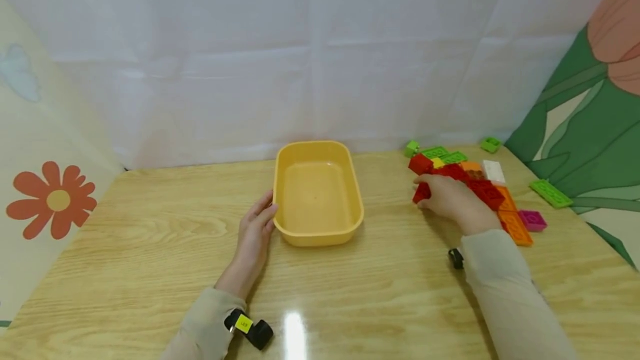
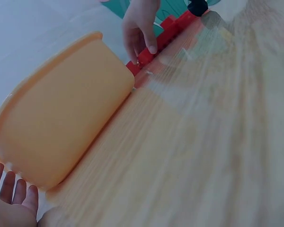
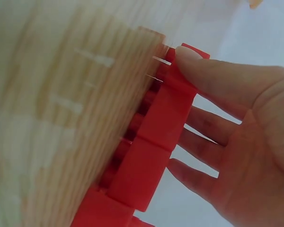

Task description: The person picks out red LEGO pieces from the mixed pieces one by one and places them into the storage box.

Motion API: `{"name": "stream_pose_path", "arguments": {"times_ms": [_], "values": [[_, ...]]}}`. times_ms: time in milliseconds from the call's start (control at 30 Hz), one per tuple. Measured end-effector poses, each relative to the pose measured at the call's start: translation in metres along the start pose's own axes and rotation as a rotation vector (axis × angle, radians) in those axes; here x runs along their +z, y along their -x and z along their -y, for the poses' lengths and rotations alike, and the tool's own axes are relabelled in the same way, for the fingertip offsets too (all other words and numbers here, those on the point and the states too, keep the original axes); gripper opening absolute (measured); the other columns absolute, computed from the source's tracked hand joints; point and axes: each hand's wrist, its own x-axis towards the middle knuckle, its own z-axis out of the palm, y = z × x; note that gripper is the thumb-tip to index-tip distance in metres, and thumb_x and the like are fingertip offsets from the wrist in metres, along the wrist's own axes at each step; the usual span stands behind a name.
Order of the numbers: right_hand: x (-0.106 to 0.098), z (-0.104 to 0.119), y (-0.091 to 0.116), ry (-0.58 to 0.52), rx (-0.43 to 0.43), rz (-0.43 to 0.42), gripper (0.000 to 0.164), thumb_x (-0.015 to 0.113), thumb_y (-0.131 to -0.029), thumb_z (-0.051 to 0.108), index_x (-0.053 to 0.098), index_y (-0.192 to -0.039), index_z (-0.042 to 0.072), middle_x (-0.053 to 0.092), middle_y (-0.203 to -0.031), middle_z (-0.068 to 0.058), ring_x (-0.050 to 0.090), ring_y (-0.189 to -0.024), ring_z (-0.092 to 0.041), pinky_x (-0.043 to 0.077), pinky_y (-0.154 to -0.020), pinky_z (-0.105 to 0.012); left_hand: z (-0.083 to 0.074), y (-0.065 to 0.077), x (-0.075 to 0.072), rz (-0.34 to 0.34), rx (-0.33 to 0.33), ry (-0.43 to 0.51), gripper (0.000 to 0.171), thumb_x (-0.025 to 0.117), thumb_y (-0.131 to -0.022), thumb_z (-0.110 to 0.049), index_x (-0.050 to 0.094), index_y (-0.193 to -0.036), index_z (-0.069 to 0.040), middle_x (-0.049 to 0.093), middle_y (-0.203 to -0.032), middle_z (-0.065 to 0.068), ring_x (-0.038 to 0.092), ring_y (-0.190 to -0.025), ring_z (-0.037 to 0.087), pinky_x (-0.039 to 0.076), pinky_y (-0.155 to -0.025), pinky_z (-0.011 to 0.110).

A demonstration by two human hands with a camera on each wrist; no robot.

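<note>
Two grips at work: one on a red brick, one at the tray

From my remote post I record the right grip (image 1: 452, 199) grasping a red brick (image 1: 421, 192) between thumb and fingers, at the near left edge of the brick heap on the right of the bench (image 1: 150, 271). The left grip (image 1: 254, 229) is not clenched; its extended fingers touch the left wall of the yellow tray (image 1: 316, 199), which stands upright, well apart from the bricks.

More red bricks (image 1: 485, 192) lie close against the held one; whether any are joined to it, I cannot tell. Orange plates (image 1: 515, 228) and a magenta brick (image 1: 532, 220) lie to the right of the red ones.

In my judgement, the thumb should press squarely on the brick's flat side, with the fingers set firmly opposite. I would lift straight up and slowly, so that a neighbour caught along with it shows at once. The left fingers should bear only lightly on the wall: a hard push could slide the tray.
</note>
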Motion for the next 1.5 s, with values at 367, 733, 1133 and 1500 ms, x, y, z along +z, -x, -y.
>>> {"name": "stream_pose_path", "arguments": {"times_ms": [367,733,1133,1500], "values": [[-0.003,0.01,0.0,-0.008,-0.023,-0.012,0.053,0.066,-0.083,0.015,0.051,-0.13,-0.005,0.054,-0.132,-0.03,0.05,-0.115,-0.043,0.043,-0.098,-0.061,-0.001,-0.001,-0.001,-0.011,-0.012,-0.023,0.049,0.047,-0.093,-0.005,0.038,-0.141,0.003,0.037,-0.151,0.014,0.04,-0.131,0.021,0.051,-0.085,0.008],[-0.014,0.035,0.0,0.003,-0.006,-0.006,0.054,0.056,-0.09,0.024,0.045,-0.136,-0.002,0.049,-0.138,-0.028,0.045,-0.122,-0.044,0.041,-0.1,-0.062,-0.002,-0.005,-0.002,-0.015,-0.016,0.0,0.049,0.047,-0.094,-0.004,0.038,-0.141,0.003,0.038,-0.151,0.013,0.041,-0.13,0.019,0.051,-0.084,0.009],[-0.016,0.063,0.001,0.026,-0.12,-0.134,0.057,0.058,-0.089,0.037,0.049,-0.134,0.004,0.053,-0.137,-0.022,0.047,-0.122,-0.038,0.044,-0.099,-0.059,-0.004,-0.004,-0.004,0.007,-0.025,-0.035,0.049,0.046,-0.095,-0.007,0.037,-0.142,0.001,0.035,-0.152,0.012,0.04,-0.131,0.018,0.05,-0.085,0.008],[-0.014,0.096,0.006,0.065,-0.256,-0.274,0.059,0.063,-0.086,0.038,0.049,-0.136,0.011,0.057,-0.135,-0.014,0.05,-0.122,-0.031,0.048,-0.099,-0.053,-0.005,-0.001,-0.007,0.023,-0.026,-0.065,0.05,0.046,-0.095,-0.011,0.037,-0.143,-0.001,0.036,-0.152,0.011,0.038,-0.133,0.019,0.049,-0.088,0.01]]}}
